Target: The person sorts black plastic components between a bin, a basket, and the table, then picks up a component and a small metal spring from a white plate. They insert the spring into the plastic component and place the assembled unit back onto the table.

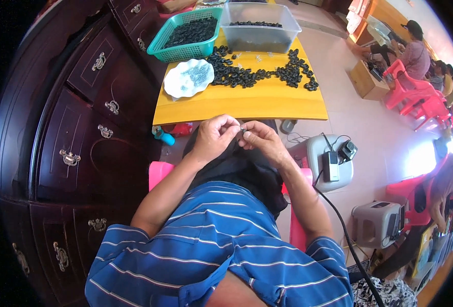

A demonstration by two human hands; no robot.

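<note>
My left hand (215, 137) and my right hand (264, 141) meet over my lap, just off the table's near edge, both with fingertips pinched. A small dark piece (243, 130) is held in my right fingertips. Whatever sits between my left thumb and forefinger is too small to make out. Ahead on the yellow table (252, 105) spreads a heap of small black ring-like parts (239, 77). Left of the heap, a white scalloped plate (178, 88) carries many tiny greyish bits. A few small whitish pieces (259, 58) lie behind the black parts.
A green basket (179, 52) and a clear plastic bin (260, 37), both with black parts, stand at the table's back. Dark drawers (57, 128) flank my left. To my right is a grey stool (316, 156) with devices and a cable; other people sit farther off.
</note>
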